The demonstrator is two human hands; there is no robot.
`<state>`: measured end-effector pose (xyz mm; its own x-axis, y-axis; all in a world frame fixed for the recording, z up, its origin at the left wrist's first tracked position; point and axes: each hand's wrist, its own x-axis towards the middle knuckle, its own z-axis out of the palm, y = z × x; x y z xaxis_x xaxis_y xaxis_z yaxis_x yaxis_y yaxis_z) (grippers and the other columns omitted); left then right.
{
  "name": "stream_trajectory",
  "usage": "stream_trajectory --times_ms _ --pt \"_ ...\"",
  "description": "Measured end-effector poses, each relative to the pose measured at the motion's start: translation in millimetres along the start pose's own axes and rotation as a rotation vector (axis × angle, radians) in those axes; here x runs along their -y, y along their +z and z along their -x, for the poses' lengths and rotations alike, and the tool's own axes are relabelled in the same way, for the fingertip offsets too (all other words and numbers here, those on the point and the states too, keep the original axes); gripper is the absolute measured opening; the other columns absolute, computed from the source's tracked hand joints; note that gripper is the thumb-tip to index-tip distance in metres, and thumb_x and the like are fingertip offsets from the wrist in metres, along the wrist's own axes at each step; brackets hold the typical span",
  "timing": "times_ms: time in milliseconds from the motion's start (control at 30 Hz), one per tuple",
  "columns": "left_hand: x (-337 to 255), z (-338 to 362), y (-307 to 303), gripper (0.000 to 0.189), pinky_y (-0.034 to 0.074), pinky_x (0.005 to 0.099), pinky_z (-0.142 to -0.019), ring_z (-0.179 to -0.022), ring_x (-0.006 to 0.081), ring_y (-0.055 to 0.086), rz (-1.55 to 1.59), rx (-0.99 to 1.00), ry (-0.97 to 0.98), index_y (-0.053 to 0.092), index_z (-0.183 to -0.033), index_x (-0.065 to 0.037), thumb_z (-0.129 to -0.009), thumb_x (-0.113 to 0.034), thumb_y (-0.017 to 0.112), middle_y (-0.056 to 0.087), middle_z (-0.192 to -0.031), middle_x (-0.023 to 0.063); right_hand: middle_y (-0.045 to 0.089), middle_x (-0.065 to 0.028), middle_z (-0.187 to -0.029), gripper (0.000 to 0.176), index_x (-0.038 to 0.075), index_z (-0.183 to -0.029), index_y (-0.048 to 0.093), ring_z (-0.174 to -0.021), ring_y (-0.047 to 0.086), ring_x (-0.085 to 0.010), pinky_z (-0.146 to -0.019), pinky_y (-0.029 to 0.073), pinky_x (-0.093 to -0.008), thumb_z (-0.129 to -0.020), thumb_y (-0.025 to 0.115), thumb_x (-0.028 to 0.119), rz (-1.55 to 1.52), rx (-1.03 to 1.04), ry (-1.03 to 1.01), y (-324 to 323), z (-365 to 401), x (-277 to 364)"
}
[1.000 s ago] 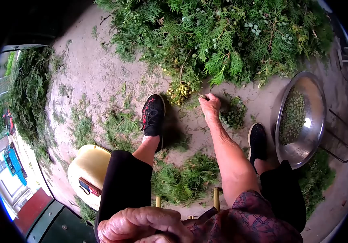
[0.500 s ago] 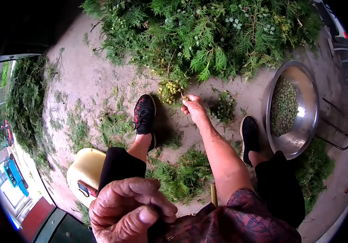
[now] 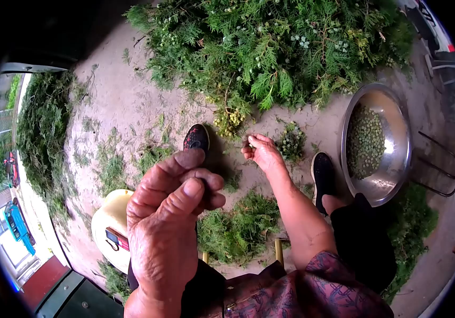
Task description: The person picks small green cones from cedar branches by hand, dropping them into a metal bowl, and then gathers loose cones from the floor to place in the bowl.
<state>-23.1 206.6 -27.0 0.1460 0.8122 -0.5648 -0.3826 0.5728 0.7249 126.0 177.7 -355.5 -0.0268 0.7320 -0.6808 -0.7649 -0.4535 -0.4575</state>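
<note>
My left hand (image 3: 166, 222) is raised close to the camera, its fingers curled in and the thumb against them; whatever they may hold is hidden. Farther down, my right hand (image 3: 262, 152) is closed in a pinch above the floor. Something small shows at its fingertips, too small to name. Just beyond it lies a yellowish cluster of seed cones (image 3: 230, 122) at the edge of a big pile of green conifer branches (image 3: 280, 53). To the right of this hand is a small sprig with pale cones (image 3: 291, 142).
A steel basin (image 3: 391, 180) holding many small green cones (image 3: 366, 140) stands tilted at the right. Clippings (image 3: 240, 228) lie between my shoes (image 3: 324, 177). At left are a yellow stool (image 3: 112, 212) with a phone (image 3: 117, 238) on it and more branches (image 3: 44, 132).
My left hand has risen up and forward, now covering part of the left shoe. My right hand has drawn back slightly right and down, away from the yellowish cluster. The view has shifted a little.
</note>
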Motion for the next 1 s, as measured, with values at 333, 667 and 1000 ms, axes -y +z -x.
stream_trajectory --times_ms 333,667,1000 --pt "19.2 9.6 0.7 0.030 0.042 0.0213 -0.056 -0.059 0.0087 0.055 -0.637 0.278 0.083 0.053 -0.113 -0.002 -0.083 -0.005 0.053 0.058 -0.068 0.0023 0.060 -0.0113 -0.088 0.020 0.000 -0.106 0.051 -0.073 0.061 -0.0204 -0.060 0.050 -0.0301 -0.089 0.049 0.011 -0.172 0.237 -0.253 63.5 156.3 55.1" --pt "45.0 35.3 -27.7 0.023 0.043 0.0242 -0.062 -0.067 0.0120 0.055 -0.542 0.358 0.108 0.060 -0.104 -0.003 -0.082 -0.008 0.056 0.062 -0.085 0.0033 0.058 -0.0154 -0.091 0.011 -0.003 -0.093 0.054 -0.086 0.058 -0.0272 -0.077 0.050 -0.0357 -0.083 0.055 0.000 -0.554 -0.133 -0.483 -0.7 250.2 73.1" --pt "34.3 109.4 -44.9 0.023 0.039 0.0197 -0.051 -0.058 0.0072 0.053 -0.503 0.347 0.216 0.059 -0.104 0.000 -0.083 -0.009 0.056 0.061 -0.077 0.0022 0.056 -0.0153 -0.097 0.010 0.001 -0.091 0.054 -0.095 0.054 -0.0328 -0.088 0.046 -0.0465 -0.083 0.058 0.006 -0.472 -0.146 -0.786 -52.2 379.9 139.7"
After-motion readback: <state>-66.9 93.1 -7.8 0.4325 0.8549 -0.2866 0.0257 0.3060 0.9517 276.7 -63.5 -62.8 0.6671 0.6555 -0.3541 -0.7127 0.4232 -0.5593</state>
